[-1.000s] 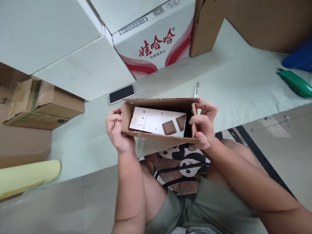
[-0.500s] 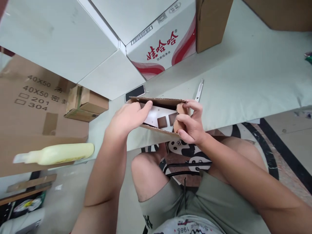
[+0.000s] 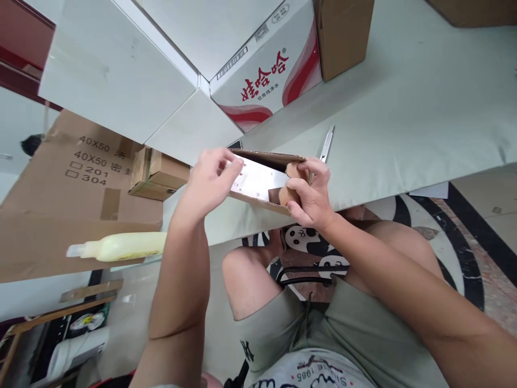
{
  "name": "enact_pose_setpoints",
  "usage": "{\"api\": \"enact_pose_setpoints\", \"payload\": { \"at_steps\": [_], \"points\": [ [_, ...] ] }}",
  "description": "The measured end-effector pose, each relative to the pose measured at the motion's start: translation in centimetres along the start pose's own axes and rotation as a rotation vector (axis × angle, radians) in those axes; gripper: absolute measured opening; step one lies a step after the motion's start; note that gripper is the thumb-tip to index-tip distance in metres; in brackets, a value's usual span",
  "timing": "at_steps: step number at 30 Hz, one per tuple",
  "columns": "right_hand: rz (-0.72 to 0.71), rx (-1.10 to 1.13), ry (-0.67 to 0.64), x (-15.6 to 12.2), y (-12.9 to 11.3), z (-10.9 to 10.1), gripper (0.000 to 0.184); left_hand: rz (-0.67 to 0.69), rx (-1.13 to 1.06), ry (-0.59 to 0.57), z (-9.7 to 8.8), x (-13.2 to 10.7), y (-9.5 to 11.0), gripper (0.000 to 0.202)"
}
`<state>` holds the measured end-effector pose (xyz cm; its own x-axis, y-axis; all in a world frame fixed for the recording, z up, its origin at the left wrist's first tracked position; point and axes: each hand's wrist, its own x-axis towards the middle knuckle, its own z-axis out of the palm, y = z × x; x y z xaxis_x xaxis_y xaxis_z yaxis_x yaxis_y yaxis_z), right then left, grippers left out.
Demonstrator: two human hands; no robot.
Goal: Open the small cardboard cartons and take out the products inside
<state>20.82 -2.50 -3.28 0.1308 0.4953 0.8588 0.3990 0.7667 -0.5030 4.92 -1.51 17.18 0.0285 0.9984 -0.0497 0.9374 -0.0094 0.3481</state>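
Note:
An open cardboard box (image 3: 258, 201), long and narrow, is held level between my two hands above the table's front edge. Inside it lies a white panel (image 3: 254, 180) with small holes and a brown square (image 3: 274, 194) near its right end. My left hand (image 3: 214, 180) is closed at the left end, thumb and fingers pinching the white panel there. At the right end my right hand (image 3: 311, 194) is closed around the box's folded flaps (image 3: 291, 186). A utility knife (image 3: 327, 144) lies on the table just beyond my right hand.
The pale green tablecloth (image 3: 404, 118) covers the table. Behind the hands stand white cartons, one with red lettering (image 3: 264, 81), and a brown carton (image 3: 345, 37). To the left are a small cardboard box (image 3: 163, 175), a yellow bottle (image 3: 125, 246) and a large carton (image 3: 92, 199).
My left hand has shifted left and up, its thumb now bent in. More of the panel's holed left part shows; one brown square is visible instead of two. The view has shifted slightly.

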Motion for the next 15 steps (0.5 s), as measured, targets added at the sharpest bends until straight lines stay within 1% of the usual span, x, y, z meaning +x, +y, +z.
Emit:
{"api": "enact_pose_setpoints", "payload": {
  "at_steps": [1, 2, 3, 4, 6, 7, 8, 9, 10, 12, 13, 15],
  "points": [
    [0.0, -0.019, -0.001, 0.0, -0.1, 0.2, 0.029, 0.059, -0.056, -0.054, 0.0, -0.1, -0.2, 0.026],
    [-0.001, -0.037, -0.003, 0.0, -0.2, 0.3, 0.029, 0.09, -0.12, -0.093, 0.1, -0.1, -0.5, 0.024],
    [-0.002, -0.052, -0.004, 0.1, -0.3, 0.5, 0.029, 0.092, -0.183, -0.109, 0.3, -0.1, -0.8, 0.025],
    [0.0, -0.06, -0.004, 0.1, -0.4, 0.6, 0.029, 0.07, -0.233, -0.091, 0.4, 0.0, -1.2, 0.027],
    [0.007, -0.054, 0.004, 0.1, -0.5, 0.9, 0.028, 0.005, -0.256, 0.033, 0.7, 0.3, -2.1, 0.026],
    [0.008, -0.044, 0.008, 0.2, -0.6, 0.9, 0.028, -0.028, -0.221, 0.089, 0.7, 0.5, -2.4, 0.025],
    [0.007, -0.036, 0.011, 0.2, -0.6, 1.0, 0.027, -0.066, -0.164, 0.117, 0.6, 0.8, -2.7, 0.024],
    [0.006, -0.028, 0.01, 0.1, -0.5, 1.0, 0.027, -0.11, -0.099, 0.108, 0.5, 1.1, -2.9, 0.024],
    [0.003, -0.022, 0.007, 0.1, -0.5, 1.0, 0.027, -0.156, -0.036, 0.063, 0.4, 1.3, -2.9, 0.026],
    [0.003, -0.008, -0.006, 0.1, -0.5, 1.0, 0.028, -0.221, 0.066, -0.077, 0.2, 2.0, -2.8, 0.033],
    [0.004, -0.003, -0.011, 0.1, -0.5, 1.0, 0.028, -0.232, 0.101, -0.132, 0.2, 2.4, -2.7, 0.036],
    [0.007, -0.004, -0.013, 0.1, -0.5, 1.0, 0.028, -0.23, 0.131, -0.19, 0.6, 3.2, -2.4, 0.04]
  ]
}}
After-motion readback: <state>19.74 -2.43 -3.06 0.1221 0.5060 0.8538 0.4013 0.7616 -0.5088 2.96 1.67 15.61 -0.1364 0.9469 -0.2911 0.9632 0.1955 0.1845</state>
